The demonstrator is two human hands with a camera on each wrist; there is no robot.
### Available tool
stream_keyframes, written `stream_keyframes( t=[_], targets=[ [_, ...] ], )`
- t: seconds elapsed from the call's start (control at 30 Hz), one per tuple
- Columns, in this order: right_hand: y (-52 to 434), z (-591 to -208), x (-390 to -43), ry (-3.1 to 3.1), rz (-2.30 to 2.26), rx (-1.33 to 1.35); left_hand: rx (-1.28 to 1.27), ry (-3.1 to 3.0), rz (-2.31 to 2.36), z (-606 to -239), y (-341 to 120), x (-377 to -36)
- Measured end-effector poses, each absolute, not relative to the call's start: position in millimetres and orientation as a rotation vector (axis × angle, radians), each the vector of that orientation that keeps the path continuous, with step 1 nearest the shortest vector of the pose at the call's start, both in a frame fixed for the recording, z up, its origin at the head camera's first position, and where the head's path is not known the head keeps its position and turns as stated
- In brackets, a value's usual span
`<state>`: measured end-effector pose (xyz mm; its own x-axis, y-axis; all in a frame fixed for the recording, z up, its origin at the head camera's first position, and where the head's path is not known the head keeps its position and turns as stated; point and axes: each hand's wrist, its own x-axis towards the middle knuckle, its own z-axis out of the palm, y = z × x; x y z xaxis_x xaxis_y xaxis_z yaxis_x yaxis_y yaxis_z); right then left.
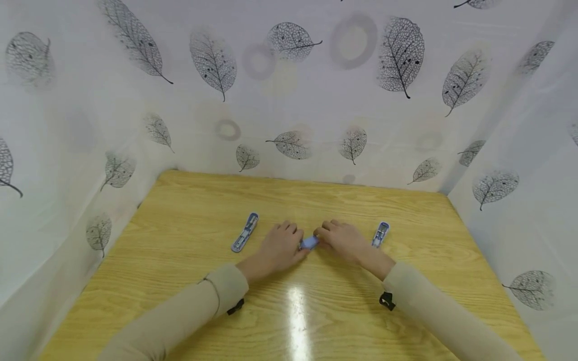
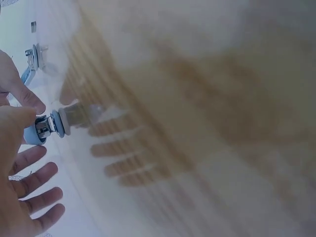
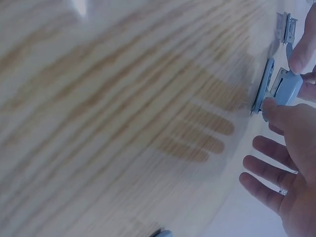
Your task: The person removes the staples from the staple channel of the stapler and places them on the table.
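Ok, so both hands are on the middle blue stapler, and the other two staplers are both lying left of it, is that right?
Not quite: the head view shows one on each side, the left stapler left of the middle blue stapler and the right stapler right of it. The left hand and right hand are both on the middle one, as you said.

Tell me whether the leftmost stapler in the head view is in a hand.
No, the leftmost stapler lies on the table, apart from the left hand, which holds the middle stapler.
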<state>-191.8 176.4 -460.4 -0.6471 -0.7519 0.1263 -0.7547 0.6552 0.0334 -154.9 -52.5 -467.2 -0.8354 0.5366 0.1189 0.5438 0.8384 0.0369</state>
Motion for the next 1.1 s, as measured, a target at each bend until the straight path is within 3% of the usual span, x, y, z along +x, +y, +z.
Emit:
stream_keyframes(
  t=[0.5,1.1],
  targets=[
    [174,-460,-186,-2.559,0.033,1.383,-0.738,-2.949,-0.197,-479,-58,-147],
    [159,-460,-186,-2.409,-0.29,1.436,-0.711,-2.928,-0.349,-485,-53,-150]
  ],
)
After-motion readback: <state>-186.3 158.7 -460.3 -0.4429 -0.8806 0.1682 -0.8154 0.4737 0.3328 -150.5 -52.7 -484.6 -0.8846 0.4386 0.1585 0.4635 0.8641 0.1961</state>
